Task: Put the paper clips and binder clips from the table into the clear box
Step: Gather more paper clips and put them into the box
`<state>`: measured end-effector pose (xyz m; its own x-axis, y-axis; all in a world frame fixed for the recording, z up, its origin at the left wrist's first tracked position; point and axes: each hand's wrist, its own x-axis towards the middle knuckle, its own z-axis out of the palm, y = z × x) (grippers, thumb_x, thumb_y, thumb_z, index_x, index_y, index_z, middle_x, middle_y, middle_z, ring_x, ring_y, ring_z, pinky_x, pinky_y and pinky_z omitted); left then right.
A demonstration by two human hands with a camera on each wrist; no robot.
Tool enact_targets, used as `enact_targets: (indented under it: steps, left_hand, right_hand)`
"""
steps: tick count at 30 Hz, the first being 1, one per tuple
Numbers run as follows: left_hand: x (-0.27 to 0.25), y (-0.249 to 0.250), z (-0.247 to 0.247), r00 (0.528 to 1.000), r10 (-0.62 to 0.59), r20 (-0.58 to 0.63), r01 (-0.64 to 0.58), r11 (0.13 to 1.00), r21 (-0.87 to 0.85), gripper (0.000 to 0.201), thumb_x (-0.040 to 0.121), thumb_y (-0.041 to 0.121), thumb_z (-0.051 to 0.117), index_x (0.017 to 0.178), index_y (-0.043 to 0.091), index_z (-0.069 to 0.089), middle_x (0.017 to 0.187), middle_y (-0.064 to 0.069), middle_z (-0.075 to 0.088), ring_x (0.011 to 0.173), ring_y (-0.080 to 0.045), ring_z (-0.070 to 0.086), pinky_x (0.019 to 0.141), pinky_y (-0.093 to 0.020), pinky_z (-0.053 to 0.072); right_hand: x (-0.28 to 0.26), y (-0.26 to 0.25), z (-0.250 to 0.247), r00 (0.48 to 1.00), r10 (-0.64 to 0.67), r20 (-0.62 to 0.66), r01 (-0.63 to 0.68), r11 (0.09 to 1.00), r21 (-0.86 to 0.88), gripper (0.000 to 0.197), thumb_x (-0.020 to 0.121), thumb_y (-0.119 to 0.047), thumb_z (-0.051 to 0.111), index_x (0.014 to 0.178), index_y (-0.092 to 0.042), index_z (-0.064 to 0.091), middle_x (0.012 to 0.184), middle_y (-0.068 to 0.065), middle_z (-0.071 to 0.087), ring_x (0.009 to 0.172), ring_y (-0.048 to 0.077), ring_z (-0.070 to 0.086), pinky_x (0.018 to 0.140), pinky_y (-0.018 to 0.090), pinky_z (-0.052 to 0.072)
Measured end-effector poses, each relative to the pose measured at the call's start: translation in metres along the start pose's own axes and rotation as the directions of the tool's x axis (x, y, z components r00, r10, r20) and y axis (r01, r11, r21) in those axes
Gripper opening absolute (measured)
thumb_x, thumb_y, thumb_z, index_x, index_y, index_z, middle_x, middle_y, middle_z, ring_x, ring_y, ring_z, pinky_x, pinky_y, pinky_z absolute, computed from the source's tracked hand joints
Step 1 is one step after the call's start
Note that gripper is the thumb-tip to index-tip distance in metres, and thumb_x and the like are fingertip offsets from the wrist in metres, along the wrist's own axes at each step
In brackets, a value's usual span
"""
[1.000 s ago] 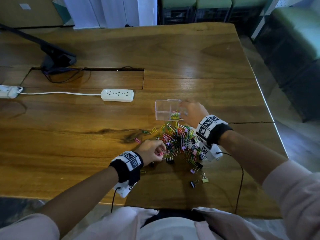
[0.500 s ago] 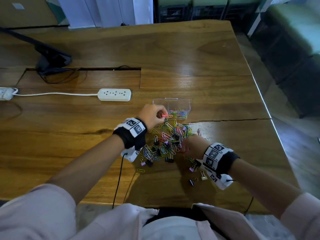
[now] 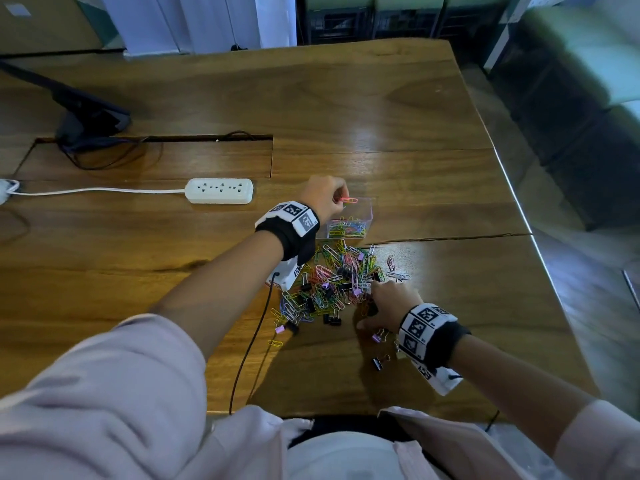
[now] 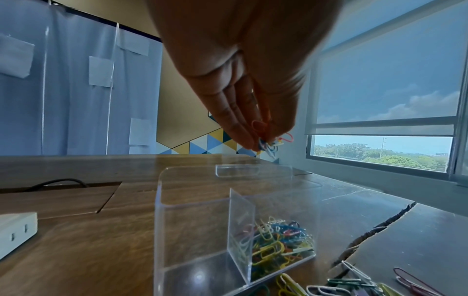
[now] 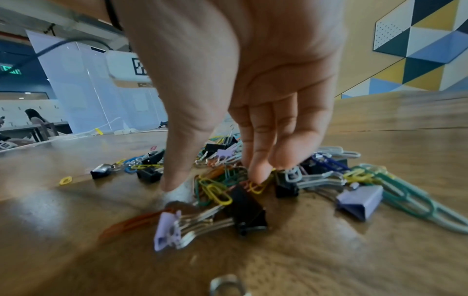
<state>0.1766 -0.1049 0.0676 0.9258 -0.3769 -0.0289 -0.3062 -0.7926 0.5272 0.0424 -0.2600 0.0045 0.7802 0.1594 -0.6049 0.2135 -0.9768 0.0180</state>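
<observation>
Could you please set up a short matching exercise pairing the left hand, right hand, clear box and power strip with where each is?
1. left hand
2. right hand
3. clear box
4. power strip

a. on the table, left of the box
b. down in the clip pile
c. above the box, pinching paper clips
d. beyond the pile, clips in one compartment

Pairs: 1-c, 2-b, 3-d, 4-a

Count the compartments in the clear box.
2, split by a divider. In the left wrist view, the left compartment is empty; the right compartment holds paper clips.
</observation>
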Motion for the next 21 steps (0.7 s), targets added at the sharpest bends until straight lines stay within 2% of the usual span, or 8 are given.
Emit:
enact_targets:
  steps: [2, 6, 9, 12, 16, 21]
  left_hand:
    - [0.004, 0.001, 0.002, 1.0, -0.008, 0.018, 0.008, 1.0, 0.015, 0.015, 0.088, 0.003, 0.057, 0.099, 0.004, 0.067, 0.1, -0.01, 0.069, 0.092, -0.02, 0.064, 0.073, -0.018, 0.046]
    - [0.007, -0.003, 0.008, 1.0, -0.017, 0.018, 0.016, 0.999, 0.034, 0.016, 0.09, 0.002, 0.055, 0.101, 0.003, 0.067, 0.102, -0.011, 0.069, 0.093, -0.021, 0.064, 0.073, -0.017, 0.044]
    - [0.008, -0.007, 0.013, 1.0, -0.016, 0.027, 0.015, 0.999, 0.036, 0.017, 0.09, 0.003, 0.054, 0.101, 0.003, 0.067, 0.103, -0.011, 0.069, 0.094, -0.022, 0.064, 0.076, -0.02, 0.046]
    - [0.009, -0.01, 0.017, 0.999, -0.023, 0.038, 0.021, 0.999, 0.041, 0.016, 0.09, 0.004, 0.055, 0.1, 0.006, 0.067, 0.102, -0.01, 0.07, 0.095, -0.022, 0.065, 0.081, -0.025, 0.05]
    - [0.012, -0.008, 0.022, 0.998, -0.009, 0.063, 0.005, 0.998, 0.056, 0.016, 0.091, 0.004, 0.055, 0.101, 0.005, 0.067, 0.103, -0.011, 0.069, 0.097, -0.024, 0.064, 0.086, -0.031, 0.052]
    - [0.01, -0.008, 0.03, 0.994, -0.018, 0.109, 0.009, 0.996, 0.088, 0.018, 0.092, 0.004, 0.053, 0.105, 0.004, 0.065, 0.107, -0.012, 0.068, 0.1, -0.024, 0.063, 0.086, -0.028, 0.05]
  right_hand:
    - [0.004, -0.001, 0.002, 1.0, -0.017, -0.016, 0.017, 0.999, 0.045, 0.064, 0.074, -0.059, 0.064, 0.113, -0.01, 0.046, 0.106, 0.004, 0.059, 0.093, 0.02, 0.059, 0.069, 0.029, 0.045]
    - [0.007, 0.001, 0.008, 0.998, -0.049, -0.049, 0.055, 0.99, 0.132, 0.05, 0.08, -0.046, 0.065, 0.111, -0.011, 0.046, 0.106, 0.005, 0.061, 0.091, 0.02, 0.058, 0.066, 0.027, 0.045]
    - [0.007, 0.005, 0.014, 0.994, -0.055, -0.099, 0.074, 0.979, 0.192, 0.039, 0.084, -0.035, 0.064, 0.113, -0.015, 0.049, 0.108, 0.005, 0.062, 0.094, 0.022, 0.06, 0.073, 0.03, 0.052]
    - [0.005, 0.008, 0.019, 0.987, -0.052, -0.151, 0.089, 0.964, 0.249, 0.031, 0.084, -0.026, 0.064, 0.113, -0.019, 0.052, 0.109, 0.005, 0.063, 0.094, 0.021, 0.061, 0.077, 0.031, 0.053]
    - [0.003, 0.01, 0.02, 0.98, -0.06, -0.188, 0.113, 0.952, 0.285, 0.03, 0.085, -0.018, 0.061, 0.114, -0.02, 0.056, 0.108, 0.004, 0.064, 0.094, 0.019, 0.062, 0.079, 0.027, 0.052]
    - [0.0, 0.012, 0.018, 0.979, -0.045, -0.196, 0.105, 0.946, 0.307, 0.03, 0.084, -0.012, 0.06, 0.113, -0.019, 0.056, 0.108, 0.003, 0.066, 0.092, 0.018, 0.063, 0.077, 0.025, 0.054]
